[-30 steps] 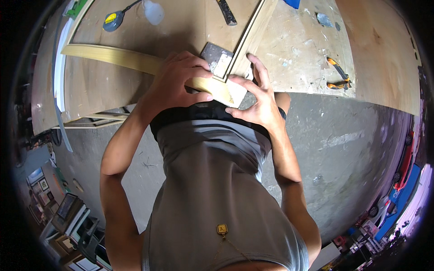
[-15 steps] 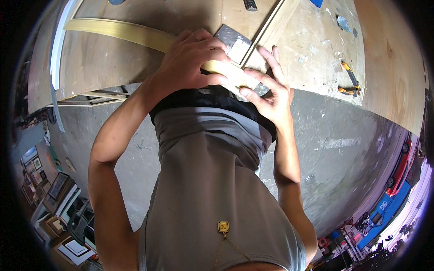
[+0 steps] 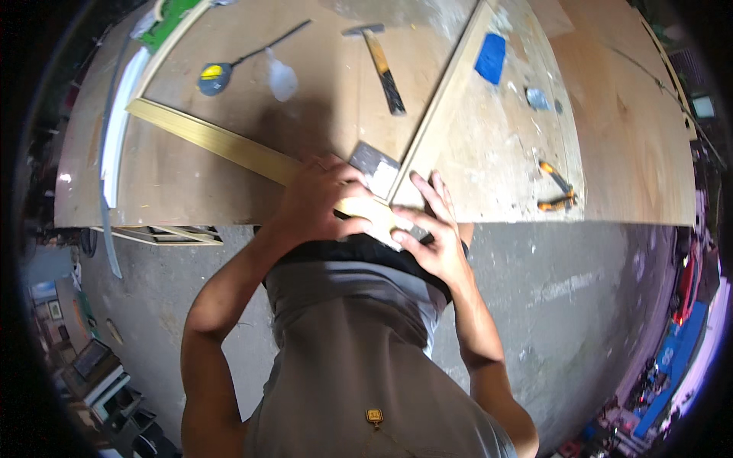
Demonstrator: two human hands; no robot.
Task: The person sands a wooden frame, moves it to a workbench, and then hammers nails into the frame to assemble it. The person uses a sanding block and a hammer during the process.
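Two pale wooden moulding strips meet in a corner at the table's near edge. My left hand [image 3: 324, 202] is closed round the end of the yellowish left strip [image 3: 217, 145], thumb on the near side and fingers over the top. My right hand [image 3: 437, 233] grips the corner with thumb and forefinger, its other fingers lying by the end of the right strip [image 3: 447, 95]. A dark metal plate with a bright patch [image 3: 374, 164] lies in the inner angle of the corner. My fingers partly cover the joint, so I cannot tell whether it is tight.
Beyond the strips on the wooden table [image 3: 519, 168] lie a hammer [image 3: 379, 65], a round yellow-and-black tool [image 3: 215, 78], a whitish blob [image 3: 282, 80], a blue piece [image 3: 490, 59] and a grey lump [image 3: 537, 98]. Orange-handled pliers [image 3: 557, 187] rest at the right, near the table's front edge.
The view has tilted up, so the table and hands sit lower and the hammer and round tool show more fully. Both hands keep hold of the corner.
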